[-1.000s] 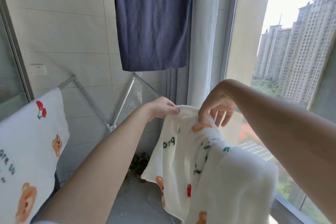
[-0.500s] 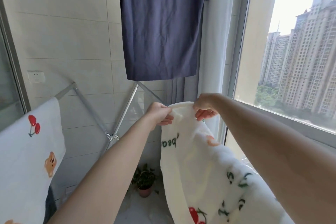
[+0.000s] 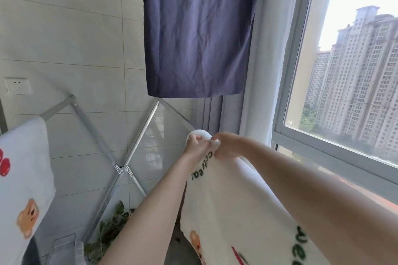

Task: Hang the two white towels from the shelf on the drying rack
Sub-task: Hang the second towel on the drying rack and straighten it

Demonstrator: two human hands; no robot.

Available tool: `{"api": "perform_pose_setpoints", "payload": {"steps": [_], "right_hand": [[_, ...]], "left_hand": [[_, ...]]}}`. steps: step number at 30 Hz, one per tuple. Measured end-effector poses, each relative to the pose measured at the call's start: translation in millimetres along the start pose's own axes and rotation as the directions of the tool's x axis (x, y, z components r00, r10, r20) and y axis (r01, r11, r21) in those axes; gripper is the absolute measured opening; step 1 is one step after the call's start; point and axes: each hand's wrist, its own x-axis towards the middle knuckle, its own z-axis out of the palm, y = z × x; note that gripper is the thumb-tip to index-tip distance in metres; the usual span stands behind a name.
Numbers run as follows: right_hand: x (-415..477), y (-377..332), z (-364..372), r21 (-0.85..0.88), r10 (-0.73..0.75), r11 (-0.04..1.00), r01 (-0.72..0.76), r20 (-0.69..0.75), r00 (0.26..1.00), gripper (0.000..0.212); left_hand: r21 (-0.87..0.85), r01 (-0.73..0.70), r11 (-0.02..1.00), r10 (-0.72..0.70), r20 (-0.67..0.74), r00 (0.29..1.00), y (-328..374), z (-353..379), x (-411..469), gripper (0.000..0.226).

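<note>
A white towel (image 3: 232,206) printed with bears, cherries and green letters is stretched out in front of me. My left hand (image 3: 195,143) and my right hand (image 3: 225,145) both pinch its far end, close together. That end is bunched over the far right bar of the metal drying rack (image 3: 137,144). A second white towel (image 3: 23,170) with the same print hangs over the rack's left bar.
A dark blue T-shirt (image 3: 198,28) hangs overhead, just beyond my hands. A window (image 3: 344,92) with a grey frame runs along the right. A potted plant (image 3: 112,226) stands on the floor under the rack. A wall socket (image 3: 18,85) sits at left.
Both hands have moved forward and closer together, carrying the towel's end out to the rack's far right bar. The towel has spread out flatter below my arms.
</note>
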Motion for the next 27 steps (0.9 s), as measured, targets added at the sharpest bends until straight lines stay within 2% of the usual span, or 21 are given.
{"api": "perform_pose_setpoints", "payload": {"steps": [2,5,7,9,11,13,15,17,20,21,23,24,26,27], "right_hand": [[9,-5,2,-0.013,-0.065,0.998,0.065,-0.021,0.998,0.046],[19,-9,8,-0.014,-0.068,0.998,0.067,-0.093,0.993,0.049],[20,-5,10,0.077,-0.048,0.995,0.059,-0.148,0.988,0.055],[13,2,6,0.09,-0.033,0.995,0.044,-0.123,0.992,0.063],[5,8,-1,0.009,-0.009,1.0,0.009,-0.076,0.997,0.064],[-3,11,-9,-0.044,0.007,0.999,-0.008,-0.035,0.999,0.049],[-8,12,-15,-0.093,0.013,0.996,-0.013,0.004,1.0,0.036],[-11,11,-16,-0.11,0.031,0.994,-0.027,0.033,0.999,0.032],[-10,9,-12,-0.008,0.052,0.999,-0.052,-0.029,0.998,0.034],[-11,8,-11,-0.003,0.045,0.999,-0.045,-0.029,0.999,0.037],[-9,7,-9,-0.072,0.021,0.997,-0.02,0.009,1.0,0.051],[-9,6,-7,-0.121,0.014,0.993,-0.01,0.03,0.999,0.058],[-7,5,-3,-0.163,0.021,0.986,-0.012,0.054,0.998,0.062],[-5,7,-1,-0.161,0.021,0.987,-0.012,0.056,0.998,0.058]], "left_hand": [[-0.003,-0.008,1.0,0.008,-0.014,1.0,2,3,7,0.101],[0.074,0.002,0.997,0.006,-0.112,0.994,12,4,15,0.103],[0.199,0.063,0.978,-0.026,-0.184,0.983,16,1,20,0.083],[0.333,0.144,0.932,-0.062,-0.243,0.968,16,-10,23,0.055],[0.25,0.142,0.958,-0.083,-0.234,0.969,9,-22,19,0.04],[0.192,0.094,0.977,-0.043,-0.257,0.966,3,-30,15,0.022],[0.18,0.024,0.983,0.026,-0.27,0.962,-1,-28,13,0.017],[0.136,-0.06,0.989,0.088,-0.208,0.974,0,-20,10,0.011],[0.116,-0.118,0.986,0.13,-0.109,0.985,4,-7,7,0.013],[0.139,-0.127,0.982,0.138,-0.073,0.988,6,-5,7,0.02],[0.197,-0.117,0.973,0.121,-0.01,0.993,10,-1,9,0.033],[0.236,-0.122,0.964,0.121,0.022,0.992,13,0,11,0.031],[0.286,-0.128,0.95,0.107,0.087,0.99,17,0,18,0.014],[0.295,-0.135,0.946,0.107,0.111,0.988,18,1,24,0.029]]}}
